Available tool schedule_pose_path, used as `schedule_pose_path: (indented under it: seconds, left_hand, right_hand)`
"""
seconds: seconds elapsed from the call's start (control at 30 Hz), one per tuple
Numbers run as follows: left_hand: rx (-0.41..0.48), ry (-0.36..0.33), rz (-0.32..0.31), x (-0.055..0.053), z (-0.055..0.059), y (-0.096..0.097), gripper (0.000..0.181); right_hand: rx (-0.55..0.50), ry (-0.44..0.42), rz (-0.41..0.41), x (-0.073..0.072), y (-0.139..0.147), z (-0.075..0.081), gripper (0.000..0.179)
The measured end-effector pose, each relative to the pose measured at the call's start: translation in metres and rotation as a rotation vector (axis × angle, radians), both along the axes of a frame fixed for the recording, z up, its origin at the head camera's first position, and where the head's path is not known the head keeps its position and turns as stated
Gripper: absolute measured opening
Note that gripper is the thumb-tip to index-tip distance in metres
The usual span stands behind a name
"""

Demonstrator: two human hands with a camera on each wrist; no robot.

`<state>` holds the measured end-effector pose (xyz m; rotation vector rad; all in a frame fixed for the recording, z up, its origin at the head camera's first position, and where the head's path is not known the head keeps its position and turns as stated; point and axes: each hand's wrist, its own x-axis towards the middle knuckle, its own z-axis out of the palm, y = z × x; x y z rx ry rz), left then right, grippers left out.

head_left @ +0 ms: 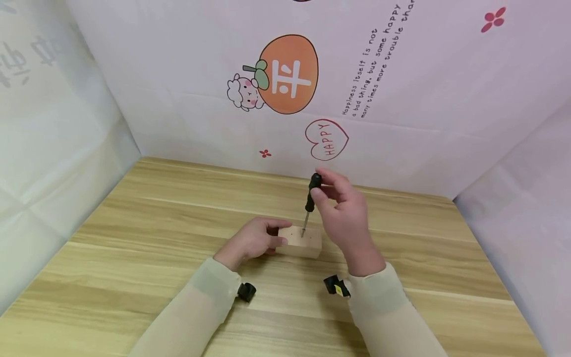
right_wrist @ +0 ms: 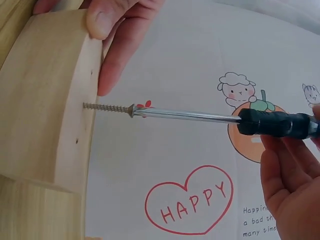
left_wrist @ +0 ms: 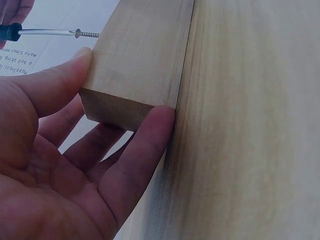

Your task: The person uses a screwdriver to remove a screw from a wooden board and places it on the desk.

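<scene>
A pale wooden block lies on the table, with a screw standing in the middle of its top face. Two small dark holes flank the screw. My left hand grips the block's left end, thumb at the top edge and fingers around the end and sides. In my right hand is a screwdriver with a dark handle, held between thumb and fingers near the handle's top. Its metal shaft runs down to the screw head, tip right at it. Most of the screw's thread shows above the wood.
The wood-grain table spreads around the block. A white printed cloth with cartoon figures and lettering rises behind the table's far edge, and more cloth hangs at both sides. Small black cameras sit at the wrists.
</scene>
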<state>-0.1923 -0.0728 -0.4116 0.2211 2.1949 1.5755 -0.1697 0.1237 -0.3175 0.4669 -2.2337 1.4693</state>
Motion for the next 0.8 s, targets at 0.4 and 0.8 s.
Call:
schedule_pose_path:
  seconds: [0.4,0.8]
  left_hand:
    - [0.020,-0.011,0.004,0.0000,-0.0019,0.0001,0.044]
    - [0.020,-0.012,0.001,0.0000,-0.0016,0.0003,0.043]
  right_hand:
    - [-0.003,0.055,-0.037,-0.0002,-0.0020,0.0019,0.038]
    - [-0.013,0.058,-0.032,-0.0003,-0.0020,0.0033,0.030]
